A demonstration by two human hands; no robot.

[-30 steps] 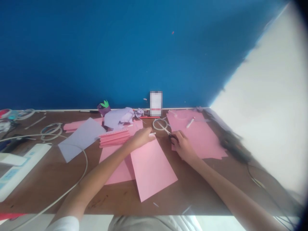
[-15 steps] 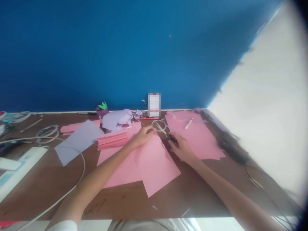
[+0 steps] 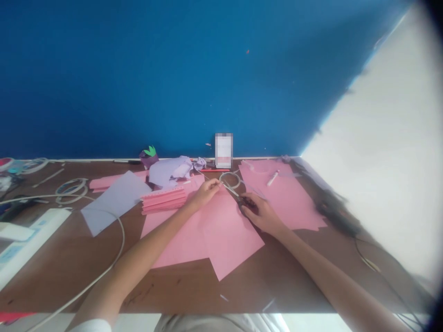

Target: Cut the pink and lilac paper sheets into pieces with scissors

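My left hand (image 3: pixel 206 193) pinches a thin pale strip at its fingertips, close to the tips of the steel scissors (image 3: pixel 238 197). My right hand (image 3: pixel 263 214) grips those black-handled scissors, and its fingers partly hide the handles. The blades point up and left toward my left hand. Under both hands lies a loose pink paper sheet (image 3: pixel 226 230), overlapping a second pink sheet (image 3: pixel 176 242). A stack of pleated pink paper (image 3: pixel 163 200) sits just left of my left wrist.
A larger pink sheet (image 3: pixel 287 198) holding a white marker (image 3: pixel 273 178) lies right of my right hand. Farther back are a tape ring (image 3: pixel 230 180), crumpled lilac paper (image 3: pixel 169 169) and a lilac sheet (image 3: pixel 114 203). A white power strip (image 3: pixel 31 235) and cables occupy the left.
The loose pink sheet has shifted up and right, now lying under both hands. My left hand has risen slightly, and the scissors have moved closer to it.
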